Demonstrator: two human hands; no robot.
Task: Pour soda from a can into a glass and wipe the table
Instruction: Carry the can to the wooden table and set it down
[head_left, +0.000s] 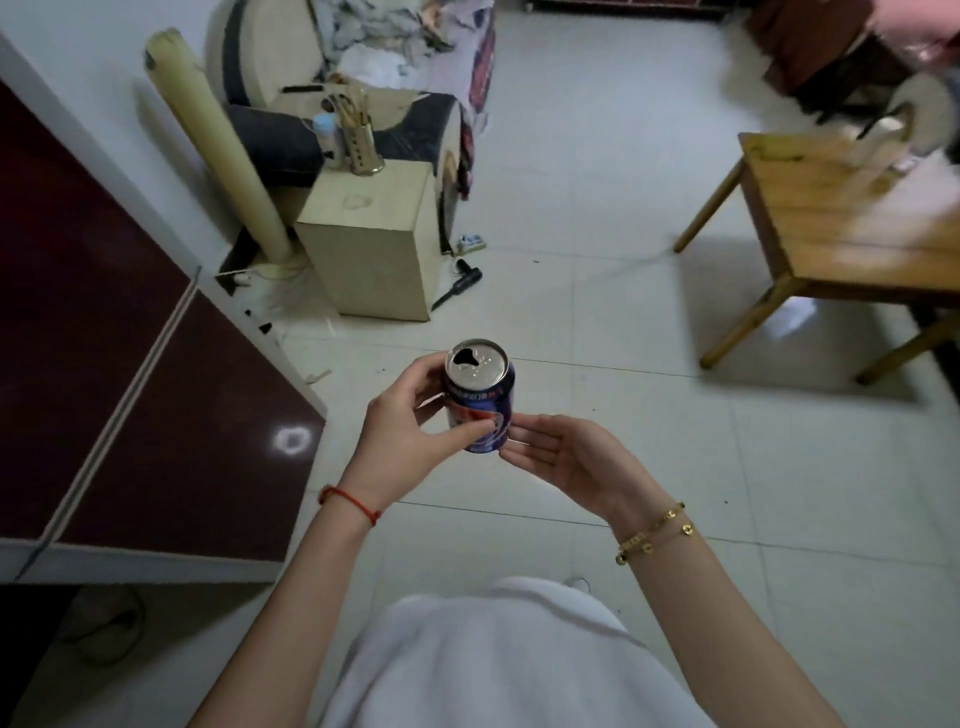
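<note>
Can (480, 397), already open, is held upright over the floor near the body: left hand (402, 423) grip pinches it, right hand (563, 457) grip spread at its base. No pour yet; table (831, 208) far right, glass unclear, wiping left.

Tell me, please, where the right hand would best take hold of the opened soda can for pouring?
Probably round the mid-body of the soda can, coming from its right side. The can stands nearly upright with its opening at the top, and the left hand already has its grip on the left side. The right hand lies open, palm up, by the can's base, so the right wall is free.
</note>
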